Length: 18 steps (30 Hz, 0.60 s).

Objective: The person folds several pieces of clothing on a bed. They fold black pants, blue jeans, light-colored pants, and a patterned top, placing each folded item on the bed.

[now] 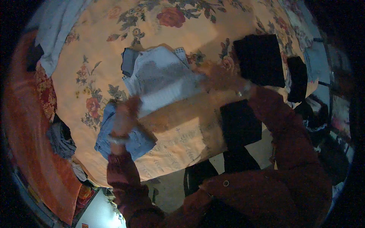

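A pale grey-white garment point(162, 74), partly folded, lies on a peach floral bedsheet point(176, 40). My left hand point(125, 116), blurred, is at its lower left edge, above a folded blue denim garment point(139, 142). At its right edge is my right hand point(222, 78), blurred too; whether either hand grips the cloth cannot be told. A dark grey piece of cloth point(129, 61) shows at the garment's upper left, and a dotted piece point(180, 54) at its upper right.
Folded black cloths point(259, 59) point(241, 124) lie to the right, with a smaller black one point(297, 78) near the bed's right edge. A grey crumpled cloth point(61, 138) and an orange-red cover point(31, 142) are at left. Light blue-grey fabric point(58, 31) hangs over the upper left.
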Available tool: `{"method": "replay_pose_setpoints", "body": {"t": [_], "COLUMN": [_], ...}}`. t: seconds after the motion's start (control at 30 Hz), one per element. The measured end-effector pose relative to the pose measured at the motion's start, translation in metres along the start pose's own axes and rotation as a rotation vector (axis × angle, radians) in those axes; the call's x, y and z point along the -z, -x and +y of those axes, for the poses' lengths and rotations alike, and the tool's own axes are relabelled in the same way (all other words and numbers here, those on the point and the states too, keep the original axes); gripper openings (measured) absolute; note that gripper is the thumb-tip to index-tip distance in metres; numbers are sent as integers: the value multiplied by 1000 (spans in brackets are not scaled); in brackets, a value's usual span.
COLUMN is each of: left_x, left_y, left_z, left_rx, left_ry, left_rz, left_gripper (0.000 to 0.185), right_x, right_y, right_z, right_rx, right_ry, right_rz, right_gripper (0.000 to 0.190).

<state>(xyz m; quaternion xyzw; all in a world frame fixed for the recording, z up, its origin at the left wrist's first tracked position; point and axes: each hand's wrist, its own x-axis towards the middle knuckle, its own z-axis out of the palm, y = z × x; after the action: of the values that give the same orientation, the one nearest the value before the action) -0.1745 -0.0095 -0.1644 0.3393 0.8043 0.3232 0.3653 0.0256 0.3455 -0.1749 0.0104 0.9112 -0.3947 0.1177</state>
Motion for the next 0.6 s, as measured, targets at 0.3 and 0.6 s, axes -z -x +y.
{"method": "replay_pose_setpoints", "body": {"t": [0.3,0.6], "left_x": [-89,-85], "left_y": [-102,-95], "left_z": [-18,-56], "left_rx": [-75,13], "left_ry": [-649,-558], "left_rz": [565,755], "left_gripper": [58,57], "right_x": [-87,-101], "right_y": [-126,-125], "right_z": [0,20], "right_rx": [38,135], "right_ry": [485,375], "right_rz": [444,587], "right_gripper": [59,54]}}
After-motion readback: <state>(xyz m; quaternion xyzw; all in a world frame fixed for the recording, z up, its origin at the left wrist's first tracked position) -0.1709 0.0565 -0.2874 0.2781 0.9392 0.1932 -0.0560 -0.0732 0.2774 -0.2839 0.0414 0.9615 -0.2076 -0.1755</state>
